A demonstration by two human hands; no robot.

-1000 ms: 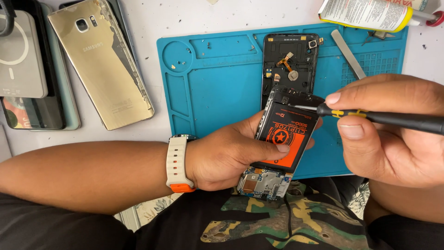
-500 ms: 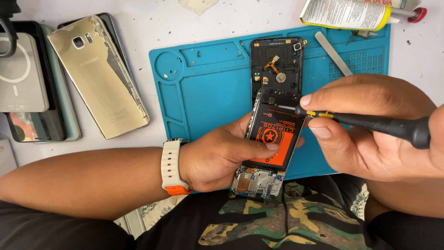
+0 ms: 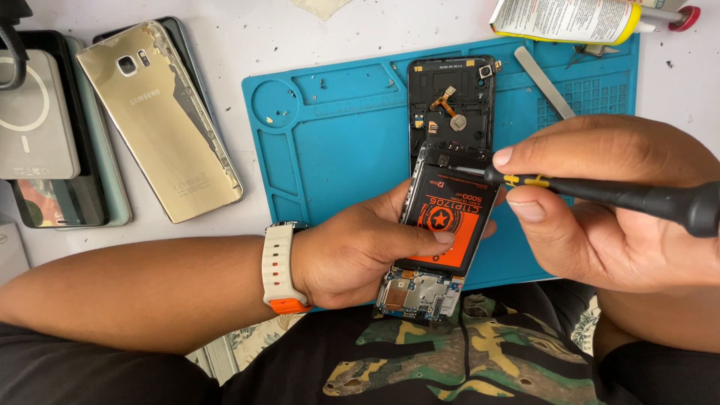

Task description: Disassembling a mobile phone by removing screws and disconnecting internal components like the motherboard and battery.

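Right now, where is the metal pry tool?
In the head view the metal pry tool lies slanted on the upper right of the blue mat, between the black phone frame and the glue tube, above the right hand.

1. Opened phone point(image 3: 439, 236): back cover off, orange-and-black battery and bare circuit board exposed, held tilted above the near edge of the blue mat.
2. Screwdriver point(image 3: 607, 195): black shaft and handle with a yellow mark, lying nearly level, its tip touching the phone's upper edge.

Bare blue mat point(image 3: 337, 150) leftward; gold phone point(image 3: 161, 120) perhaps beyond.
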